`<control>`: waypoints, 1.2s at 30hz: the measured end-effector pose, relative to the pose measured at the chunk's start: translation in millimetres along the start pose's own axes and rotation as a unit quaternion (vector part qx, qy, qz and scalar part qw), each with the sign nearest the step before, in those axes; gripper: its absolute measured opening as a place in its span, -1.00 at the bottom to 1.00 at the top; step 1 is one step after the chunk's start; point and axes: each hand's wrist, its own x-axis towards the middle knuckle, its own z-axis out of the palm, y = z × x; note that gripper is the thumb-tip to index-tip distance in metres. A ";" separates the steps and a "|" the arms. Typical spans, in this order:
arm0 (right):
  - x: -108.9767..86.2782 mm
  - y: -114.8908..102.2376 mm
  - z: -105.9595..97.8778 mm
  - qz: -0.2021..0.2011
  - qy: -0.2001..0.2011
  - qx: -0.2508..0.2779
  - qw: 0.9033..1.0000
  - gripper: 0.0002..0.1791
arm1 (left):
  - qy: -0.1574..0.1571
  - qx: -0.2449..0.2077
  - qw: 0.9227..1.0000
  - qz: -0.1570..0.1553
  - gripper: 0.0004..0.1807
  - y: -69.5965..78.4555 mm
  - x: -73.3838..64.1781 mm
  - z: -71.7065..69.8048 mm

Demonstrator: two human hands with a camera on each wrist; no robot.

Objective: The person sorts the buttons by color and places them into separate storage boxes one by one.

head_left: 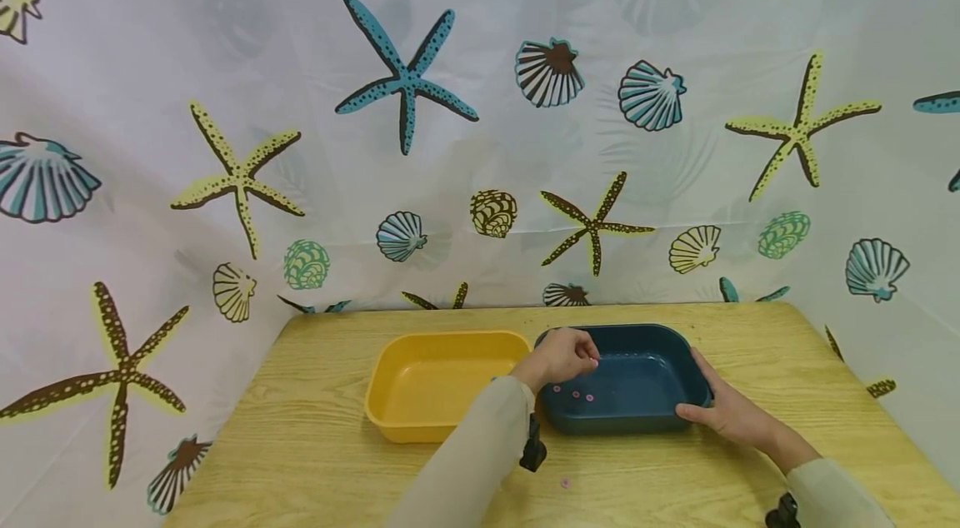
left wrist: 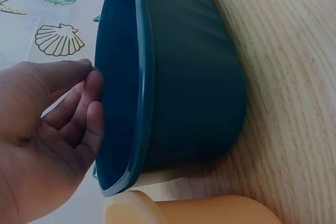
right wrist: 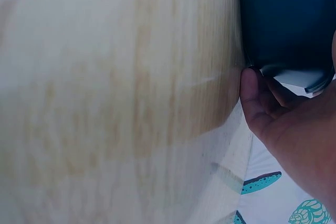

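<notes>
My left hand [head_left: 562, 356] is above the left part of a dark blue plastic tub [head_left: 615, 423], pinching a small pink round piece [head_left: 595, 362] between thumb and fingertip. Under that hand, several similar pink pieces [head_left: 576, 395] lie on the tub's floor. In the left wrist view the pinched piece is barely visible at the fingertips. At the tub's right end, my right hand [head_left: 738, 411] grips its side, thumb at the front corner and fingers along the right wall. The right wrist view shows the thumb [right wrist: 250, 83] against the blue wall.
A yellow plastic tub [head_left: 408, 434] stands left of the blue one, close beside it. One more pink piece [head_left: 566, 483] lies on the wooden table [head_left: 300, 461] in front of the blue tub. A white curtain [head_left: 480, 145] with starfish and shells surrounds the table's back and sides.
</notes>
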 end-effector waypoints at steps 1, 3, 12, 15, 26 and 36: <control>0.1 0.4 -0.1 0.000 0.000 0.000 1.000 0.12 | 0.000 0.000 1.000 -0.001 -0.92 0.1 0.7 0.7; 0.2 1.2 -0.2 -0.001 0.002 0.000 1.000 0.12 | 0.002 0.003 1.000 -0.001 -0.93 0.0 2.2 2.2; -0.2 2.4 0.4 -0.001 0.001 -0.004 1.000 0.11 | 0.007 0.019 1.000 -0.006 -0.94 -2.3 6.4 9.9; -0.3 1.8 0.1 -0.001 0.000 -0.002 1.000 0.11 | 0.011 0.020 1.000 -0.004 -0.94 -3.0 7.5 10.7; -0.5 0.4 -0.4 0.002 0.001 0.001 1.000 0.12 | -0.001 -0.013 1.000 0.002 -0.81 -7.8 5.2 5.9; -0.1 1.8 0.8 0.005 0.001 -0.003 1.000 0.12 | -0.048 0.004 0.998 0.034 -0.81 -4.2 -12.5 -8.4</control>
